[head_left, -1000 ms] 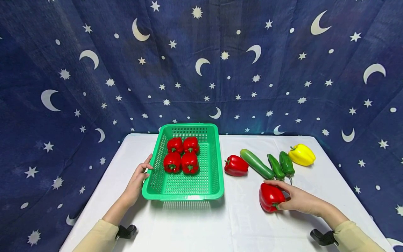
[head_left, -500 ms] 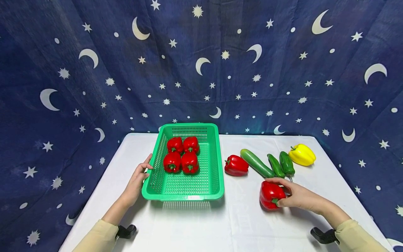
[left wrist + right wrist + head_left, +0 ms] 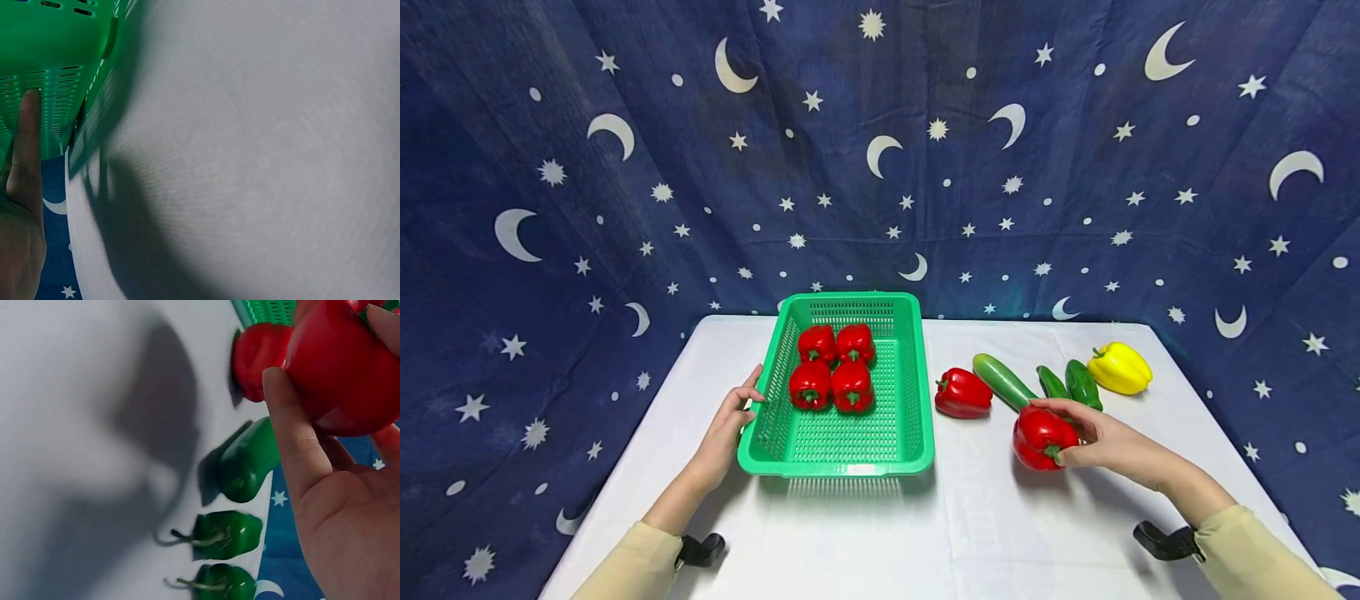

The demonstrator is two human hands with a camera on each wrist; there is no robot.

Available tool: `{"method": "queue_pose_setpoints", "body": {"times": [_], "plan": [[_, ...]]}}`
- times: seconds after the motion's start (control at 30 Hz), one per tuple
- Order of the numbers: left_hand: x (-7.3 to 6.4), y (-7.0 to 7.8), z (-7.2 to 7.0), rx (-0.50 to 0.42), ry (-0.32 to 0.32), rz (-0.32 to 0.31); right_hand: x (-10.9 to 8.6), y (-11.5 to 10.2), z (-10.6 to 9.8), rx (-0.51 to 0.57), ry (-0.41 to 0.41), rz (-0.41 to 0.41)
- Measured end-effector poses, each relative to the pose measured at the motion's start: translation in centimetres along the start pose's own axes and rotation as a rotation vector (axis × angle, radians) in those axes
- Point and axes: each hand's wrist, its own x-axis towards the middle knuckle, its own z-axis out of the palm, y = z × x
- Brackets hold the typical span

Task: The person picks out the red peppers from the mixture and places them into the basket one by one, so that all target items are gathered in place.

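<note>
My right hand point(image 3: 1108, 442) grips a red bell pepper point(image 3: 1041, 439), fingers over its far side and thumb by the green stem. In the right wrist view this bell pepper point(image 3: 344, 369) is raised off the table, its shadow apart from it. My left hand point(image 3: 726, 433) touches the left side of a green plastic basket point(image 3: 835, 469). One straight finger point(image 3: 29, 125) lies against the basket's slotted outer wall in the left wrist view. Several red bell peppers point(image 3: 852, 387) stand in two rows in the basket's left half, stems facing me.
Right of the basket lies another red bell pepper point(image 3: 964, 394). Beyond my right hand are a cucumber-like green vegetable point(image 3: 1003, 382), two green peppers point(image 3: 1082, 385) and a yellow bell pepper point(image 3: 1120, 368). A starry blue cloth point(image 3: 880, 208) hangs behind the white table point(image 3: 865, 542).
My right hand has raised the red bell pepper and carried it away from me, so it now overlaps the cucumber-like vegetable's near end. The left hand and basket have stayed put.
</note>
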Motion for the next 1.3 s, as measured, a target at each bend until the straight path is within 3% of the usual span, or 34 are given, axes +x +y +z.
{"method": "queue_pose_setpoints", "body": {"times": [0.33,0.73,1.3], "plan": [[0.0,-0.1,0.0,0.000,0.009,0.009,1.7,-1.9,0.0,0.001,-0.001,-0.046],[0.2,0.0,0.1,0.003,0.016,0.013,4.2,-4.2,1.5,0.006,-0.028,-0.118],[0.1,-0.1,0.0,0.004,0.009,0.006,7.4,-6.7,3.8,0.073,-0.122,-0.241]]}}
